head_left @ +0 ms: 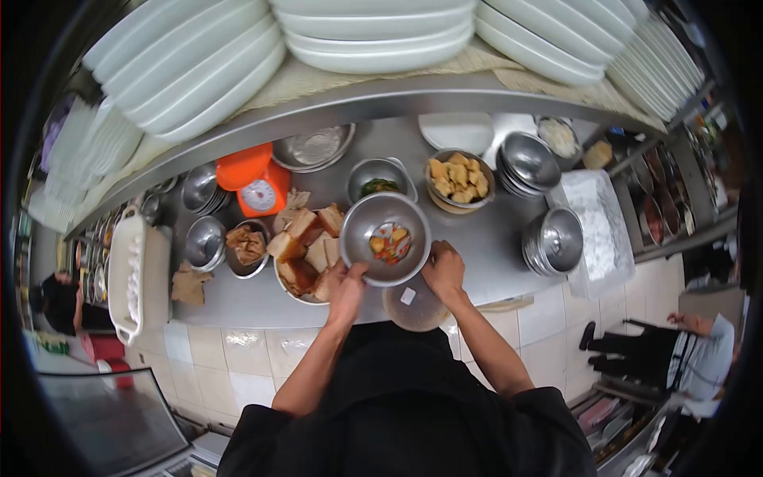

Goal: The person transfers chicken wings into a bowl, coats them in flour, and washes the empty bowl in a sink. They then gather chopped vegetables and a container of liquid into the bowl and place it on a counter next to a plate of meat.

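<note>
A steel bowl [385,270] with red and yellow bits in some liquid is held above the counter. My left hand [345,288] grips its lower left rim, fingers closed on it. At its lower right, my right hand [443,269] is closed against the rim; its fingertips are partly hidden. Under the bowl, near the counter edge, is a round translucent container [416,308] with a white label. Large brown-and-cream chunks [299,269] fill a bowl beside my left hand. Behind the held bowl stands a steel bowl of dark greens [380,186].
A bowl of golden cubes [458,180], stacked steel bowls [554,242] and a clear tub [596,230] are on the right. An orange scale [256,184] stands back left. A shelf [381,106] with white dishes overhangs the counter. People stand at far left and right.
</note>
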`<action>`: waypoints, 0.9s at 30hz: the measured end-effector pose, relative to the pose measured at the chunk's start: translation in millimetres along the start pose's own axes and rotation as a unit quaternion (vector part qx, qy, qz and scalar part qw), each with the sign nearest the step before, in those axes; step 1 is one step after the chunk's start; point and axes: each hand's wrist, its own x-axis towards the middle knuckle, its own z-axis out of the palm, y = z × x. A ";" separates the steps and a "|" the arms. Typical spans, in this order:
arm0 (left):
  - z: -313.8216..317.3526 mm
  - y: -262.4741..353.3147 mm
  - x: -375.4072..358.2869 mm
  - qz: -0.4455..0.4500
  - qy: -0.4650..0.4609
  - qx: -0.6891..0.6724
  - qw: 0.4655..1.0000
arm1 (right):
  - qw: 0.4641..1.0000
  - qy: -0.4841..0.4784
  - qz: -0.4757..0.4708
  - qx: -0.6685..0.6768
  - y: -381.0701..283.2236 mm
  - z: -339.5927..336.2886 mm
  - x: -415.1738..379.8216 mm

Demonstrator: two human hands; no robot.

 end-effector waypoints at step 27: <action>92.5 -49.5 56.3 -0.202 -0.202 -0.171 0.943 | 0.980 0.144 -0.015 0.140 25.8 -19.8 -14.0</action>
